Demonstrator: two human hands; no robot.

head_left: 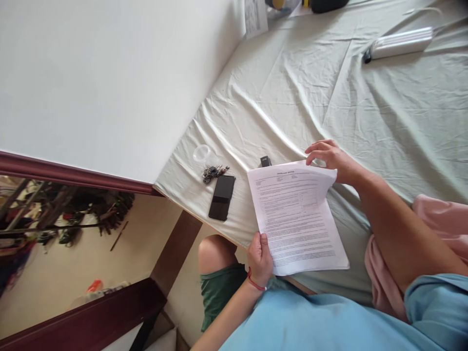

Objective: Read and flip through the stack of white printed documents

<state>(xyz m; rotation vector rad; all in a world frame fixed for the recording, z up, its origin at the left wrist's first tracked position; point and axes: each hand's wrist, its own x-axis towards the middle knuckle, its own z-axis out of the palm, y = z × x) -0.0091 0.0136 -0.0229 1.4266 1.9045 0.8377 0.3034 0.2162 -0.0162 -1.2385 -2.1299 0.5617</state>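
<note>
My left hand (260, 258) grips a small stack of printed paper sheets (296, 224) at its lower left edge, thumb on top. A red cord is tied around that wrist. At the stack's top right corner is my right hand (331, 158), its fingers bent and apart along the top edge. The sheet's corner curls up over part of this hand, hiding its lower side. Dense printed text covers the top page. Left of the papers lie a dark phone (222, 198) and a bunch of keys (214, 172). A small black object (265, 161) shows just behind the top edge.
A pale green, wrinkled sheet (278, 112) covers the surface. By the keys sits a clear round plastic piece (202, 153). A silver device (402, 44) with a cord lies at the upper right. Pink cloth (435, 219) is beside my right arm. A white wall (109, 83) borders the left.
</note>
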